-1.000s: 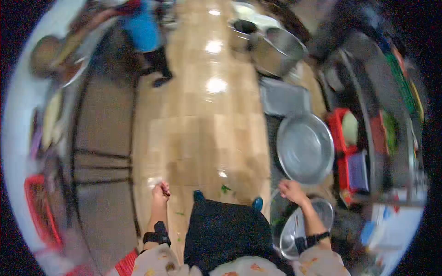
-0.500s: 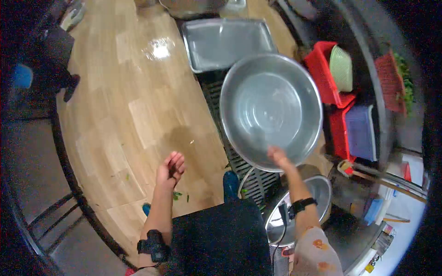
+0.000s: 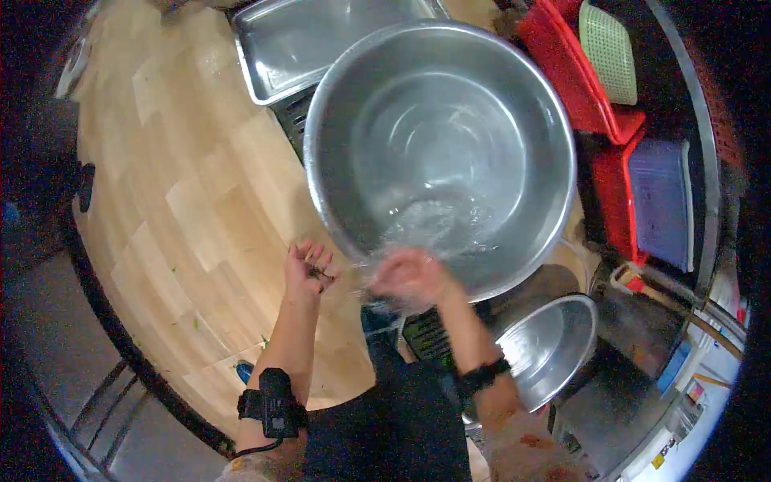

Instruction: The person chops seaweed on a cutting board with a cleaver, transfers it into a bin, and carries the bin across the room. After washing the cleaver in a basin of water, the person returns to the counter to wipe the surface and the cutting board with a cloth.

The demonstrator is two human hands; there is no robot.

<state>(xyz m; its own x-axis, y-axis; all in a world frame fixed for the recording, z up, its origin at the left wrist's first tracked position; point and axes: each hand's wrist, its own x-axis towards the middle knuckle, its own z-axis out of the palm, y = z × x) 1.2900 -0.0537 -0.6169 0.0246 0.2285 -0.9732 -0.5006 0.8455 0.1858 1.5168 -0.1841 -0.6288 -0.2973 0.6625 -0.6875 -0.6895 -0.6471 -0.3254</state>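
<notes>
A large round metal basin (image 3: 450, 136) holds clear water, with ripples and a splash near its front rim. My right hand (image 3: 411, 277) is at that rim, smeared by motion. Water droplets trail from it toward my left hand (image 3: 312, 269). The left hand is over the floor, left of the basin, palm turned up with loosely curled, parted fingers. Small dark bits show on its palm; I cannot make out what they are. Both forearms wear black straps.
A rectangular metal tray (image 3: 313, 40) lies behind the basin. A smaller metal bowl (image 3: 546, 353) leans at front right. Red baskets (image 3: 562, 72), a pale green basket (image 3: 610, 56) and a bluish bin (image 3: 662, 201) are at right. Green scraps dot the wooden floor (image 3: 193, 241).
My right hand has moved left from the basin's inside edge toward my left hand, and the water now splashes. The view has shifted closer to the basin.
</notes>
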